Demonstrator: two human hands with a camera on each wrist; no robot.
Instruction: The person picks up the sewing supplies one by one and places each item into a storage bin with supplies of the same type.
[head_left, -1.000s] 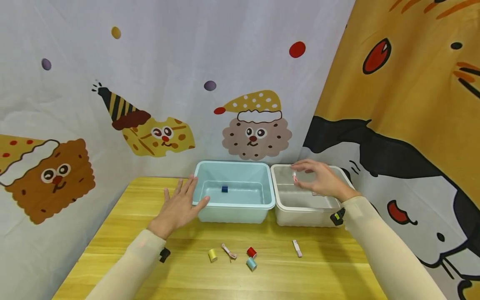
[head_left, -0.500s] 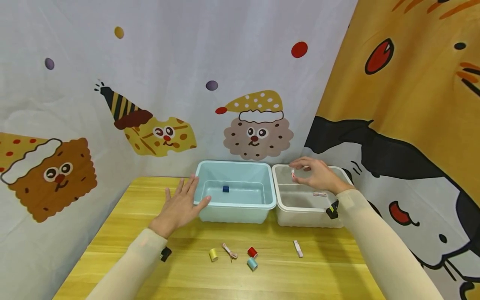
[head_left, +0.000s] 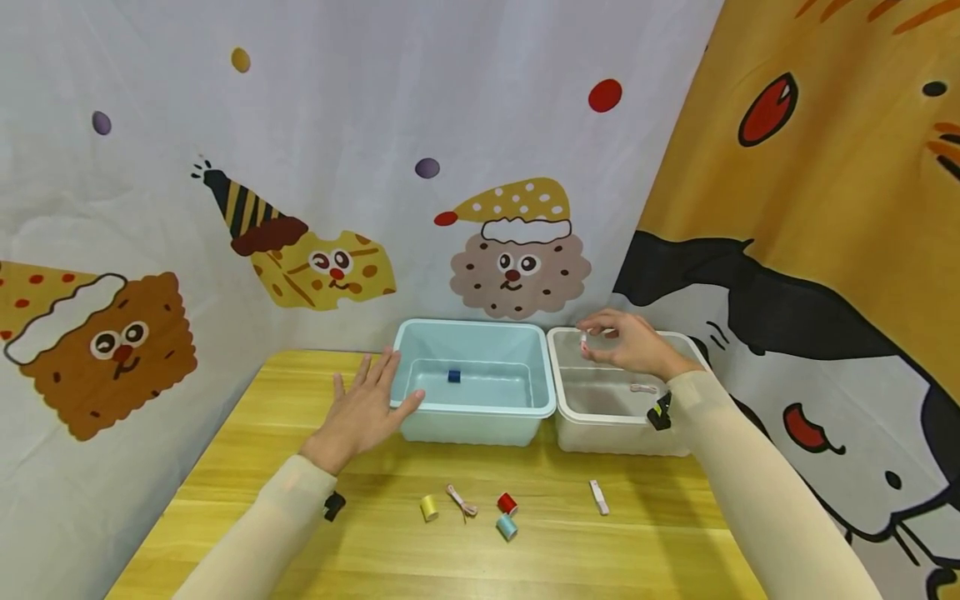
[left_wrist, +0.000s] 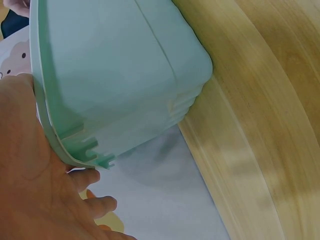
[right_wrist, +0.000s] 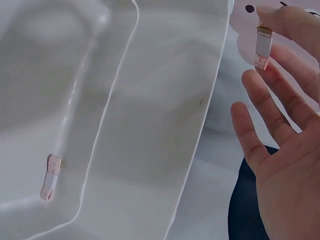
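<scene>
My right hand (head_left: pixel 633 343) pinches a small folded tape measure (right_wrist: pixel 264 47) between thumb and forefinger, above the white bin (head_left: pixel 622 419). Its other fingers are spread out. A second folded tape measure (right_wrist: pixel 51 177) lies on that bin's floor. My left hand (head_left: pixel 358 414) rests with straight, spread fingers along the left rim of the light blue bin (head_left: pixel 472 427). The left wrist view shows its fingertips poking past the bin's rim (left_wrist: pixel 45 112). Inside the blue bin sits a dark blue thread spool (head_left: pixel 454 377).
In front of the bins, on the wooden table (head_left: pixel 375 550), lie a yellow spool (head_left: pixel 428 507), a tied pale cord-like bundle (head_left: pixel 461 501), a red spool (head_left: pixel 507 503), a light blue spool (head_left: pixel 506 527) and another folded tape measure (head_left: pixel 599 497). A printed curtain (head_left: pixel 337 125) hangs behind.
The right hand has drifted slightly left and up over the white bin, still holding the tape measure, uncovering the tape measure on its floor. The left hand stays on the blue bin.
</scene>
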